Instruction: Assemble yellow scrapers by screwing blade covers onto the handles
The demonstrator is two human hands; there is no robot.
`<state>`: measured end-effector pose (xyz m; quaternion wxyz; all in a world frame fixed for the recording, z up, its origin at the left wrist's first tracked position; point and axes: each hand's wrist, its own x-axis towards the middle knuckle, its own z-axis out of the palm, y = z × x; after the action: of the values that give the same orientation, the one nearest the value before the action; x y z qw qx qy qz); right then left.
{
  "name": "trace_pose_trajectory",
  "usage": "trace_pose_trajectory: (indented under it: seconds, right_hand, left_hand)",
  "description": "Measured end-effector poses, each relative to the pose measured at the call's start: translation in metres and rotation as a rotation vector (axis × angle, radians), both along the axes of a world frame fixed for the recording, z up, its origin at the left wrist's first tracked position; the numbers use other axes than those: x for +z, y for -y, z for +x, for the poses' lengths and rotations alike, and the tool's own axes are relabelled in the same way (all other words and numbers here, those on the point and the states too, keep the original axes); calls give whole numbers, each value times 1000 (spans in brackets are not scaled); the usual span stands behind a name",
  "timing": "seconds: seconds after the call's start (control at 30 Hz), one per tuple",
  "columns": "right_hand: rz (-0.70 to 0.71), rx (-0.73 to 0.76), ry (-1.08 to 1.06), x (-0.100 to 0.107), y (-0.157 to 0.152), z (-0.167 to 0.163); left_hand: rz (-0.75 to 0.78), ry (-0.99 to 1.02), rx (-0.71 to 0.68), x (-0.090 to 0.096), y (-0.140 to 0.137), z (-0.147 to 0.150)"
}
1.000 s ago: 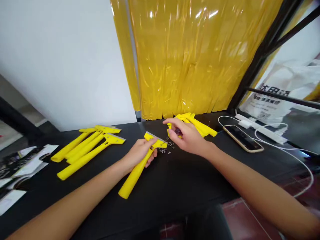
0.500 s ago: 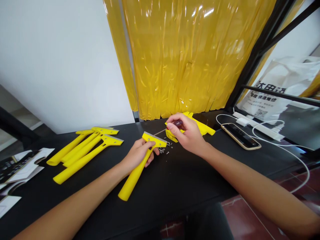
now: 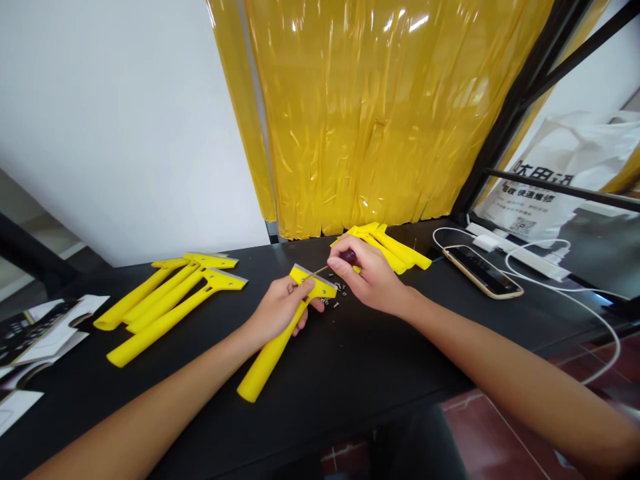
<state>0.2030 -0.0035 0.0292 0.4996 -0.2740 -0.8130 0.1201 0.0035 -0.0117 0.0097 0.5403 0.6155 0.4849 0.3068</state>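
Gripping the yellow scraper (image 3: 267, 365) near its head, our left hand (image 3: 281, 305) keeps its thumb on top and fingers curled beneath, over the black table (image 3: 370, 383) beside loose screws (image 3: 336, 305). Its smooth, rounded handle meets a flat, flared head edged in grey. The long axis runs diagonally, butt toward us and leftward, head pointing away and rightward. Our right hand's (image 3: 371, 275) fingers close round a dark-red screwdriver (image 3: 347, 256), its shaft slanting to the head; we cannot tell whether the tip touches.
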Motion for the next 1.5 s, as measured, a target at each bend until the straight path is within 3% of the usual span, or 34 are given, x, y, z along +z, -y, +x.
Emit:
trace_pose_trajectory:
  seconds: [0.27, 0.5, 0.73, 0.93, 1.27, 1.4, 1.5]
  right_hand:
    - [105, 101, 102, -1, 2, -1]
    - [-30, -139, 13, -6, 1, -6]
    - [33, -442, 244, 1, 0, 1]
    - [167, -210, 452, 8, -2, 9]
    - [370, -132, 710, 20, 1, 18]
    - [347, -87, 718, 18, 2, 15]
    - [276, -156, 609, 12, -2, 14]
  left_hand:
    - [20, 10, 21, -1, 0, 0]
    - [40, -14, 28, -4, 1, -1]
    - [49, 13, 21, -6, 1, -1]
    - [13, -5, 13, -2, 0, -2]
    - [-96, -56, -88, -3, -7, -9]
    - [-124, -14, -112, -4, -11, -14]
    - [-85, -25, -112, -3, -9, -12]
